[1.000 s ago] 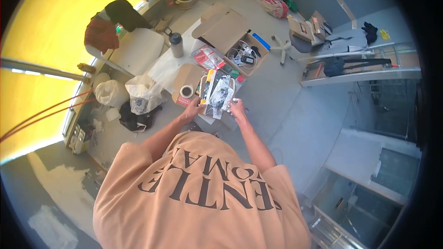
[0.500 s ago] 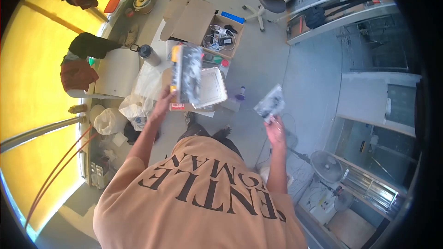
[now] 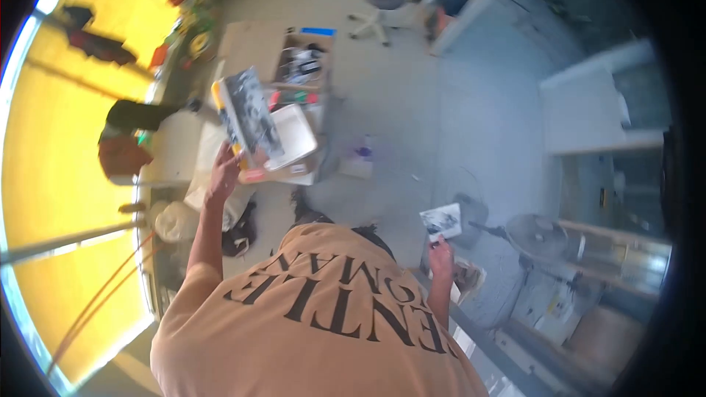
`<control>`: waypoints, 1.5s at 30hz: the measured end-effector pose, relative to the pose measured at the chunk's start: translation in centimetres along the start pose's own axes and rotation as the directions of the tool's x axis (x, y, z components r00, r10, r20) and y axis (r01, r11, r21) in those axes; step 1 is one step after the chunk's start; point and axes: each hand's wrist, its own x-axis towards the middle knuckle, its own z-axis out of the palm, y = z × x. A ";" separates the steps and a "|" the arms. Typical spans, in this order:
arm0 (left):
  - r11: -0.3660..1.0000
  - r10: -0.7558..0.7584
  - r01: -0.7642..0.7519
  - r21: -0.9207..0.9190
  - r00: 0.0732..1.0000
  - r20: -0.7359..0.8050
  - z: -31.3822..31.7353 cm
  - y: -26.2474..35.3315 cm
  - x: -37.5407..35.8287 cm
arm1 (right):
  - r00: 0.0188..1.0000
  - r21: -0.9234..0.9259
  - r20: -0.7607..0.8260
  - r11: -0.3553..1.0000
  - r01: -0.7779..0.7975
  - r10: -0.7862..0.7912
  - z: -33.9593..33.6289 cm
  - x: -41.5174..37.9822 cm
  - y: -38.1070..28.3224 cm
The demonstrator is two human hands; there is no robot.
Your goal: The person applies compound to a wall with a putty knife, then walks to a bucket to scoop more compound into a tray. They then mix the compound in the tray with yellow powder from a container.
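Note:
My left hand [image 3: 226, 169] is closed round the lower end of a long packet [image 3: 252, 114], dark and silvery with a yellow edge. Just behind that packet a white tray [image 3: 296, 136] rests on the cluttered table, partly covered by it. Out to the right, my right hand [image 3: 441, 250] pinches the bottom edge of a small clear bag [image 3: 441, 222] with dark contents. Beyond the tray, an open cardboard box [image 3: 327, 66] holds white and black cables [image 3: 305, 62]. Motion blur hides the print on both packets.
A standing fan [image 3: 537, 235] is on the right. On the floor ahead are a small box with a purple item [image 3: 358, 165] and a wheeled chair base [image 3: 370, 27]. White plastic bags [image 3: 176, 220] lie at the left.
The view has turned. My right hand has moved down with the small bag, towards the fan. The long packet in my left hand now leans to the left.

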 end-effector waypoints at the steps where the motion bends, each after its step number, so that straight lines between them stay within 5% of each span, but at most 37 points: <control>1: 0.999 -0.042 0.042 0.003 0.999 -0.026 2.3 -1.8 -0.4 | 0.999 0.004 0.029 1.000 0.013 -0.014 -3.4 1.1 -0.1; 4: 0.989 -0.085 0.098 -0.109 0.990 0.113 14.8 -4.4 -1.6 | 0.991 0.062 0.066 0.992 0.113 -0.117 -3.2 0.2 -3.0; 11: 0.922 -0.304 0.372 -0.109 0.868 0.393 29.9 -13.2 -0.7 | 0.964 0.233 0.022 0.939 0.253 -0.265 -6.4 -3.0 -6.8; 16: 0.911 -0.297 0.410 -0.045 0.728 0.618 36.3 -15.3 2.9 | 0.941 0.361 0.036 0.883 0.301 -0.335 -5.2 -3.5 -9.7; 21: 0.962 -0.243 0.261 0.085 0.666 0.706 42.8 -15.2 6.8 | 0.944 0.402 -0.017 0.862 0.309 -0.330 -6.3 -0.7 -10.0; 30: 0.916 -0.371 0.374 0.146 0.650 0.663 50.7 -20.3 16.8 | 0.934 0.431 0.022 0.847 0.312 -0.356 -5.2 6.4 -16.6; 35: 0.884 -0.395 0.462 0.070 0.659 0.640 54.2 -27.6 29.1 | 0.894 0.292 -0.134 0.845 0.447 -0.427 -4.0 12.7 -26.4; 42: 0.918 -0.396 0.266 0.293 0.607 0.689 66.1 -26.1 42.7 | 0.880 0.188 -0.395 0.915 0.357 -0.263 -7.0 25.8 -36.1; 45: 0.895 -0.425 0.172 0.411 0.607 0.671 70.6 -25.5 47.4 | 0.881 0.153 -0.324 0.899 0.410 -0.346 -7.1 28.6 -41.3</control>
